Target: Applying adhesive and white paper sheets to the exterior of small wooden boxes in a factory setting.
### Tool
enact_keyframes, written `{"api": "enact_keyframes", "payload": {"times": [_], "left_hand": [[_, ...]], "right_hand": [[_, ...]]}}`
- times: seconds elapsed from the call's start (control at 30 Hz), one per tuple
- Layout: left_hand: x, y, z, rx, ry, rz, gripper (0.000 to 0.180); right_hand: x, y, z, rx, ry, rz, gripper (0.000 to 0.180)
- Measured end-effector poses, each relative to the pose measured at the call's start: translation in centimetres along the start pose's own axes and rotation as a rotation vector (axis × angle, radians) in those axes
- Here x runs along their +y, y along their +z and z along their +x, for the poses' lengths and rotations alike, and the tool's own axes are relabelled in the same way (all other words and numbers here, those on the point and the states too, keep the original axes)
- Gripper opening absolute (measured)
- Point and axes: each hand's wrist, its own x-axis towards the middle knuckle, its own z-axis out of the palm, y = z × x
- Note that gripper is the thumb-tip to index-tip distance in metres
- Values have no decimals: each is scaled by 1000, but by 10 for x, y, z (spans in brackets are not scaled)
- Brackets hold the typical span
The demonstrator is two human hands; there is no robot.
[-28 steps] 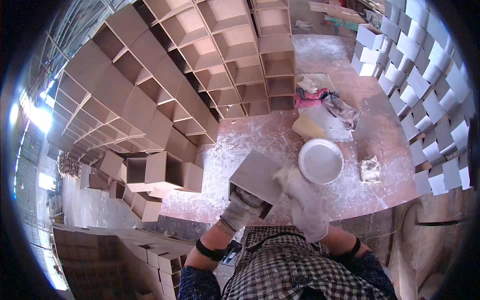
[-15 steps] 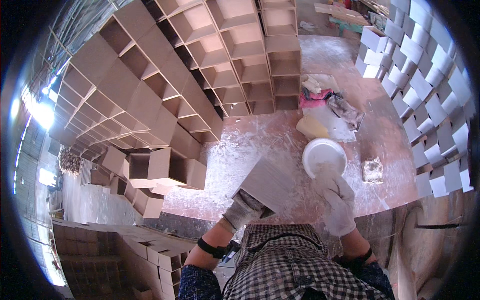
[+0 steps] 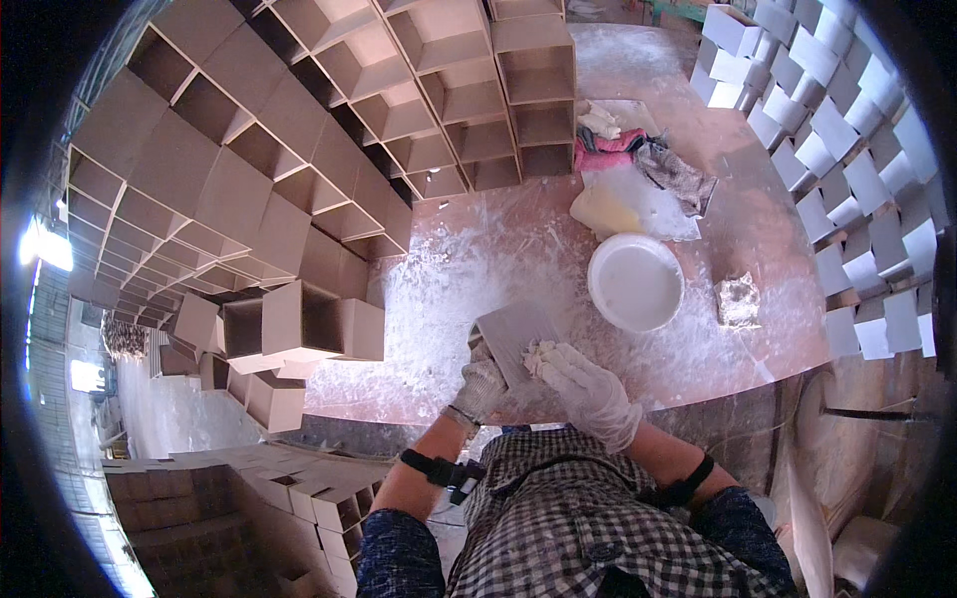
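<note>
My left hand [image 3: 480,387], in a knitted glove, grips a small box [image 3: 518,334] at its left side, above the table's near edge. The box's upward face looks grey and wet. My right hand [image 3: 588,394], in a whitish loose glove, is closed on a crumpled whitish pad [image 3: 539,356] and presses it to that face. Whether the pad is cloth or sponge I cannot make out. A round white basin [image 3: 636,283] with white liquid in it stands to the right, beyond my right hand.
Brown open boxes [image 3: 459,100] are stacked at the far side and left of the powder-streaked table [image 3: 449,269]. White-faced boxes [image 3: 842,184] rise in a stack at right. Rags [image 3: 678,174], a yellowish-stained sheet [image 3: 608,209] and a crusted block [image 3: 738,301] lie near the basin.
My right hand has moved left from the basin to the box, bringing the whitish pad onto its face. My left hand still holds the box, now turned and tilted differently. The view has shifted slightly.
</note>
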Motion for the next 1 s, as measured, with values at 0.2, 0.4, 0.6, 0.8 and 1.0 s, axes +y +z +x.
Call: {"api": "enact_keyframes", "payload": {"times": [0.2, 0.4, 0.6, 0.8, 1.0], "left_hand": [[6, 2, 5, 57, -283, -1647, 45], [22, 53, 8, 418, -292, -1506, 36], [-16, -56, 9, 346, -31, -531, 32], [-33, -108, 17, -58, -19, -670, 40], [-19, -59, 14, 148, -30, -749, 42]], "right_hand": [[-9, 4, 7, -41, -114, -293, 42], [19, 5, 70, -391, 6, -168, 37], [16, -2, 47, -167, -128, -298, 43], [16, -10, 12, -226, -24, 117, 49], [11, -13, 29, -67, 436, 434, 52]]}}
